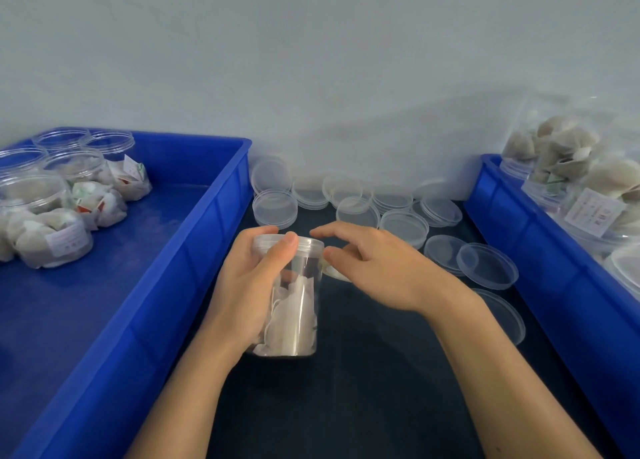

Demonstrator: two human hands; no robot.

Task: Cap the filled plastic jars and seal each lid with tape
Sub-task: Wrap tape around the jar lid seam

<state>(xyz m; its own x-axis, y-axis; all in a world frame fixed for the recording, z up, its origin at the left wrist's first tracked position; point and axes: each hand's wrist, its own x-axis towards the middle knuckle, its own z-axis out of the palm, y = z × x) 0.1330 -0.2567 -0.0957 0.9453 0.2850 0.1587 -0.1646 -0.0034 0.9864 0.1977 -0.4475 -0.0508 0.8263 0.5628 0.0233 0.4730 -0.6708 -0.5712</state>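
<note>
Centrally, dark table (381, 389), pale wall (311, 60); left grip (249, 285) holding jar (294, 306); right grip (367, 268) wide.

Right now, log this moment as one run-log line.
left hand: grips capped jar | right hand: open, beside lid | spare lids: loose on table | tape: not seen

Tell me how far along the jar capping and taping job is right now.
Done: capped jars lie in the left bin. In hand: the left hand grips a filled jar with its lid on; the right hand hovers beside it, tape unclear. Left: loose lids and jars in the right bin.
</note>
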